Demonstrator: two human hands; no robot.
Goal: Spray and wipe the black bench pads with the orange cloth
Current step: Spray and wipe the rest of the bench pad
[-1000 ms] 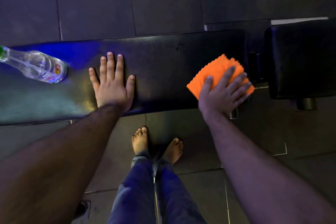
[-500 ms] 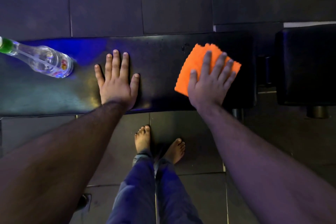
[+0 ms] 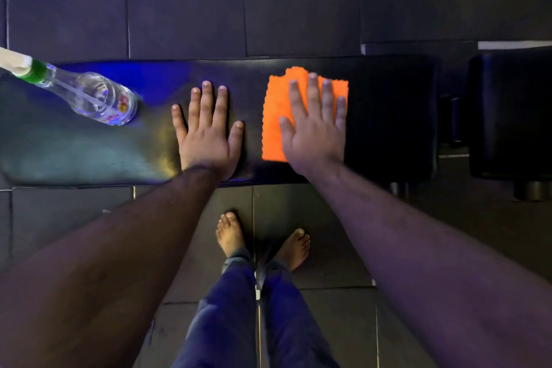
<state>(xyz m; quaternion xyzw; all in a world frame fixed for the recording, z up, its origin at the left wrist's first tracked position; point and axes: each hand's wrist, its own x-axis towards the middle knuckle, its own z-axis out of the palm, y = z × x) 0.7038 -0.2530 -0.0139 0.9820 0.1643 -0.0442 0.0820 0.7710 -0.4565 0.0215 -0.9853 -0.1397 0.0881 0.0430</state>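
Observation:
A long black bench pad runs across the middle of the view. My right hand lies flat, fingers spread, on the orange cloth, pressing it onto the pad. Just left of the cloth, my left hand rests palm down on the pad, fingers apart and holding nothing. A clear spray bottle with a green collar lies on its side on the pad's left part. A second black pad sits at the right, across a narrow gap.
Dark floor tiles surround the bench. My bare feet stand on the tiles right below the pad's near edge. Metal bench legs show under the right pad.
My right hand has slid the orange cloth leftward along the pad, from its right end toward my left hand. My left hand and the bottle have kept their places.

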